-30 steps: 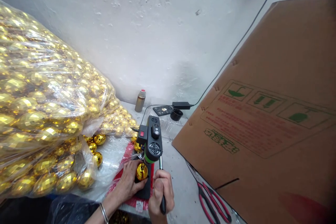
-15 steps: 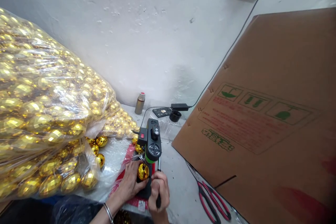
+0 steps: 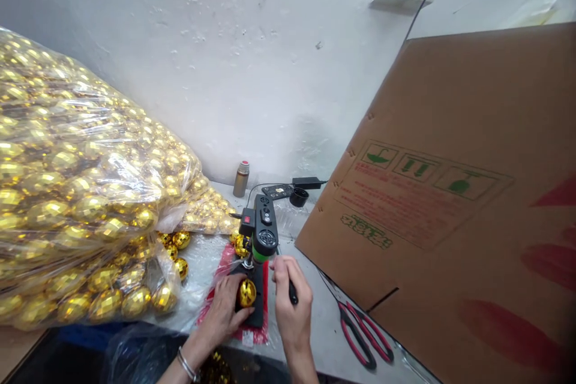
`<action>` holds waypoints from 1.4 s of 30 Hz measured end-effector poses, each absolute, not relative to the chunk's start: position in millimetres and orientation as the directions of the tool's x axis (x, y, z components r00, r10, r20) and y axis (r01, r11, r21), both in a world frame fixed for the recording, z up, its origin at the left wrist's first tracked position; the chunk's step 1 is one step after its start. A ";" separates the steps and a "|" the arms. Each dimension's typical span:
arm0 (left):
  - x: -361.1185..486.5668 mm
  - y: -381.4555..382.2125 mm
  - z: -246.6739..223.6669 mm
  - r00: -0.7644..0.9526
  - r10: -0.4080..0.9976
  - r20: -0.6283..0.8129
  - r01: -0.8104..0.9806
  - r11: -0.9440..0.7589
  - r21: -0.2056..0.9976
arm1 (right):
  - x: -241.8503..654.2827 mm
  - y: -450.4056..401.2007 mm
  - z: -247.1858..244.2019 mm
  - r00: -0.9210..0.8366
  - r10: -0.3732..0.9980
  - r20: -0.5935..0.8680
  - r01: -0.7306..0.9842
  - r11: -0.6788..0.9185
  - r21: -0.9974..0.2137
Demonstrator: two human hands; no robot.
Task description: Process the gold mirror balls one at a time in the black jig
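Observation:
A shiny gold faceted ball (image 3: 247, 293) sits on the black base of a small bench drill press (image 3: 264, 234). My left hand (image 3: 224, 306) holds that ball from its left side, with fingers behind it and the thumb in front. A silver bangle is on the left wrist. My right hand (image 3: 292, 294) is closed around the black-gripped lever (image 3: 293, 293) at the right of the drill press. A gap shows between the drill head and the ball; the bit itself I cannot make out. Beneath the base lies red plastic wrap (image 3: 207, 307).
A big clear bag of gold balls (image 3: 90, 192) fills the left, with loose balls (image 3: 181, 240) beside it. A cardboard box (image 3: 432, 192) stands at right, scissors (image 3: 364, 336) along its edge. Behind are a bottle (image 3: 241, 179), a black cap (image 3: 299, 197) and a power adapter (image 3: 309, 183).
My right hand has moved up and to the right with the lever, and the drill head has risen away from the ball. My left hand stays at the ball. The view has shifted slightly.

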State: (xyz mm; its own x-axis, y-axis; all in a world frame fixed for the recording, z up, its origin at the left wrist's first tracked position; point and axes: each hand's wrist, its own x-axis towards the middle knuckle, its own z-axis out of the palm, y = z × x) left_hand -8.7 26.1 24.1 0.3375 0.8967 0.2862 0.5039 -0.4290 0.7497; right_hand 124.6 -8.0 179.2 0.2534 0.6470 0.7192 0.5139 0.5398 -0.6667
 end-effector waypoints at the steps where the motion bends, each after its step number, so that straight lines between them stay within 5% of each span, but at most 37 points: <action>1: -12.8 19.0 20.5 0.349 0.884 0.310 0.525 -0.458 0.717 | 124.5 -7.8 183.5 0.248 0.646 0.722 0.508 0.547 -0.665; 7: -63.5 20.4 40.0 0.285 0.871 0.399 0.735 -0.466 0.492 | 123.5 -9.0 165.9 0.229 0.634 0.739 0.471 0.592 -0.654; 10: -99.7 51.3 75.0 0.167 0.952 0.255 0.927 -0.240 0.289 | 124.1 -10.3 158.8 0.207 0.641 0.739 0.466 0.600 -0.651; 16: -130.6 82.6 92.2 0.171 0.979 0.109 0.953 -0.193 0.234 | 124.5 -9.9 156.4 0.202 0.662 0.722 0.467 0.583 -0.665; 21: -126.9 82.5 93.2 0.180 0.981 0.071 0.938 -0.193 0.290 | 125.0 -9.2 153.3 0.188 0.649 0.737 0.479 0.594 -0.646; 23: -122.3 81.4 99.7 0.151 0.984 0.090 0.876 -0.176 0.449 | 125.7 -8.9 152.9 0.178 0.651 0.738 0.478 0.598 -0.643; 27: -99.6 68.6 104.4 0.035 0.999 -0.030 0.292 0.018 0.956 | 125.9 -8.7 154.5 0.188 0.656 0.731 0.470 0.594 -0.653; 30: -74.6 52.1 94.9 0.088 0.984 -0.152 -0.166 0.165 0.972 | 125.9 -9.4 158.4 0.190 0.662 0.725 0.458 0.594 -0.662; 33: -52.2 40.4 81.7 0.147 0.968 -0.202 -0.378 0.243 0.893 | 126.6 -10.7 163.4 0.163 0.670 0.724 0.460 0.598 -0.657; 38: -29.6 43.5 60.8 0.141 0.965 -0.219 -0.308 0.253 0.917 | 127.8 -12.3 166.8 0.150 0.686 0.712 0.472 0.583 -0.661; 42: -19.4 50.9 41.9 0.029 1.000 0.011 -0.032 -0.010 0.999 | 128.0 -12.2 165.0 0.149 0.679 0.719 0.458 0.597 -0.658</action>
